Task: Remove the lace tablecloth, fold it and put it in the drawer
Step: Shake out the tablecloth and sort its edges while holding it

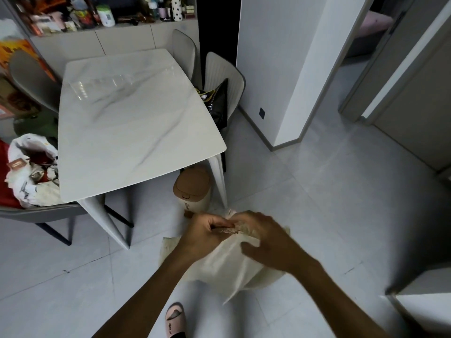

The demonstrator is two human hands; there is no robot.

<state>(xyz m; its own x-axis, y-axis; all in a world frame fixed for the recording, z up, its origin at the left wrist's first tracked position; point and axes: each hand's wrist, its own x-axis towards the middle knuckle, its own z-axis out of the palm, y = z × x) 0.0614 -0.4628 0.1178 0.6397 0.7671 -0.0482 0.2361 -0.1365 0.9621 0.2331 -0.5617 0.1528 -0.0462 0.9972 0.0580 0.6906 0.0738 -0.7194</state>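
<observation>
The person stands on a pale tiled floor (317, 215) with both bare arms stretched forward and down, holding the cloth (227, 262) bunched in the air in front of the body, well off the table (131, 123). The left hand (205, 230) has its fingers curled, pinching a lacy edge of the cloth near the top of the bundle. The right hand (266, 237) lies over the cloth from the right, fingers bent round the same gathered top and thumb pressed against the fabric below. The cloth hangs from the two hands in loose cream folds, one corner pointing down toward a pink slipper (175, 319) on the floor. The marble-look table sits up and left of the hands with its top bare. A small bin (192, 189) with a tan lid stands under the table's near corner, just beyond the hands. Grey chairs (224, 79) ring the table; the one at left carries a heap of bags (31, 169)
</observation>
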